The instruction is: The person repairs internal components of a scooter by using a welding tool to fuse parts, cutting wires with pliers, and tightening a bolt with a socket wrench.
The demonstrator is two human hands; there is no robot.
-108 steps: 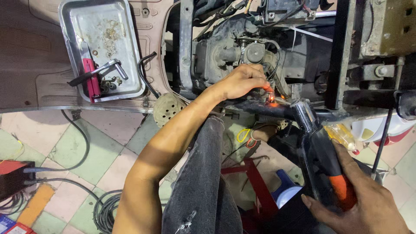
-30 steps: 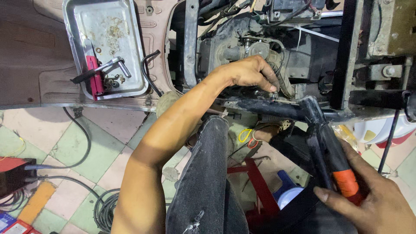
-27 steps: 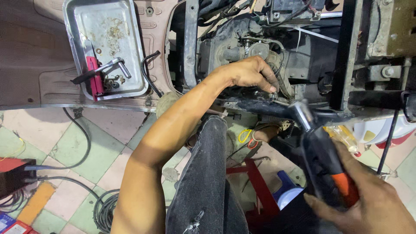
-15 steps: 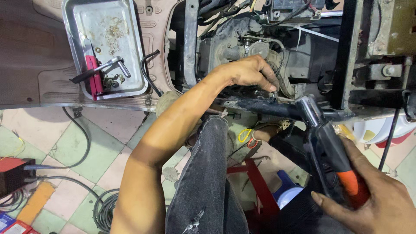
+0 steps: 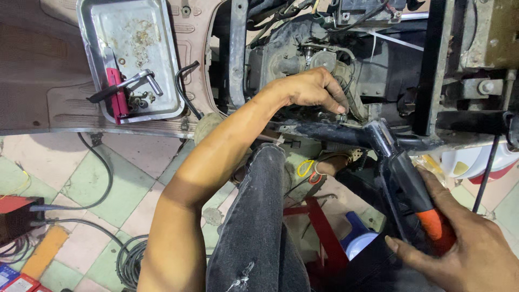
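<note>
My left hand (image 5: 313, 91) reaches into the open frame of a scooter and rests on the black frame tube (image 5: 319, 131), fingertips pinching a small metal part against it below the engine (image 5: 303, 59). My right hand (image 5: 470, 254) grips a black power tool with an orange trigger (image 5: 416, 200) at lower right, its nose pointing up at the frame tube close to my left fingers. My knee in dark jeans (image 5: 259, 216) fills the lower middle.
A metal tray (image 5: 162, 54) on the brown footboard holds a red-handled tool, a socket wrench and small bolts. A black hose (image 5: 184, 89) lies beside it. Cables (image 5: 92, 194) and a red box (image 5: 16, 216) lie on the tiled floor. A red stand (image 5: 324, 232) stands under the frame.
The power tool in my right hand has wobbled slightly, its nose staying near the frame tube. My left hand has shifted a little on the tube since the earliest frame.
</note>
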